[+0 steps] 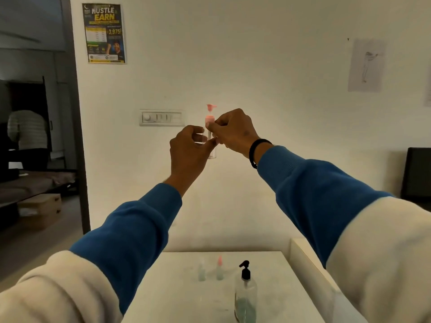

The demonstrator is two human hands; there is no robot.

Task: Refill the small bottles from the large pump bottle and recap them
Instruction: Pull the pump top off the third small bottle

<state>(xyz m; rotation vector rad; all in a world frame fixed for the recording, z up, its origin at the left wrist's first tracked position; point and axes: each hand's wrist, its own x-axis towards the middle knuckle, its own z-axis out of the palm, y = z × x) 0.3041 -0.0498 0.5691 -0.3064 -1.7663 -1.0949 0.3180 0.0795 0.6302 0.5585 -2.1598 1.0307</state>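
A small clear bottle [211, 145] with a pink pump top [210, 113] is held up in the air between the two hands, well above the counter [168, 297]. The left hand [189, 152] is curled around the lower body of the bottle, thumb and forefinger closed on it. The right hand [234, 131] pinches the neck just below the pink collar, fingers bent tight, as though the top were being twisted; whether it is being loosened or tightened cannot be told.

The bottle looks nearly empty, so it is judged to be very light, with a thin, stiff plastic wall that could be dented by a hard squeeze. The smooth wall is likely slippery, more so if any liquid has run down it. The body is best gripped low and all round by one hand, while the ribbed collar, not the slender pump stem, is taken by the other; the stem looks easily bent or snapped.

Far below the hands, on the counter, two more small bottles are seen: one with a pale top [201, 271] and one with a pink cap [219, 269], side by side. Beneath the right hand stands the large pump bottle [245, 297] with a black pump, partly filled with greenish liquid; it is judged heavier and steadier.
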